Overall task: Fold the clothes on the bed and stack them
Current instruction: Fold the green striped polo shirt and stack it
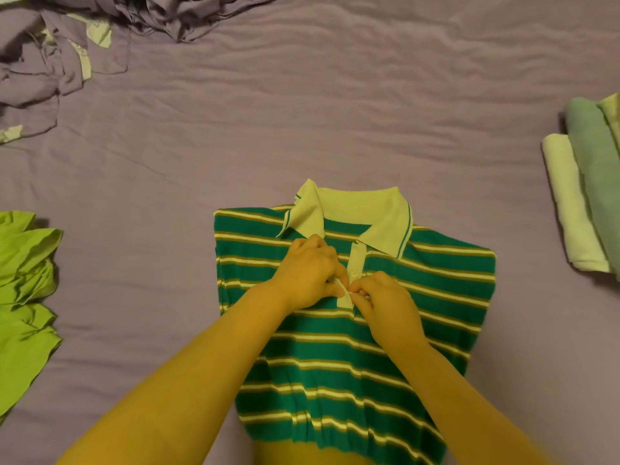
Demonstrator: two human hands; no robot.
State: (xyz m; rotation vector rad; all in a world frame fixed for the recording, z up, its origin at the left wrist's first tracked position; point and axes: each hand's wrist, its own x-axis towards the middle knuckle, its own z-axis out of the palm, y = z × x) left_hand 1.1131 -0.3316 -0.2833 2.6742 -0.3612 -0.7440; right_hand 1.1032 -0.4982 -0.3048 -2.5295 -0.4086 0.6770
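Observation:
A green polo shirt [436, 283] with white and tan stripes and a pale collar lies face up on the bed, collar pointing away from me. Its sleeves are not visible at the sides. My left hand [310, 273] and my right hand [385, 303] meet at the pale button placket below the collar. Both pinch the placket's lower end between thumb and fingers. One white button shows just above my fingers.
A pile of folded clothes [583, 196], pale and grey-green, sits at the right edge. A crumpled lime-green garment [23, 297] lies at the left edge. A heap of purple clothes [67, 45] fills the far left corner. The purple bedsheet [302, 129] lies under everything.

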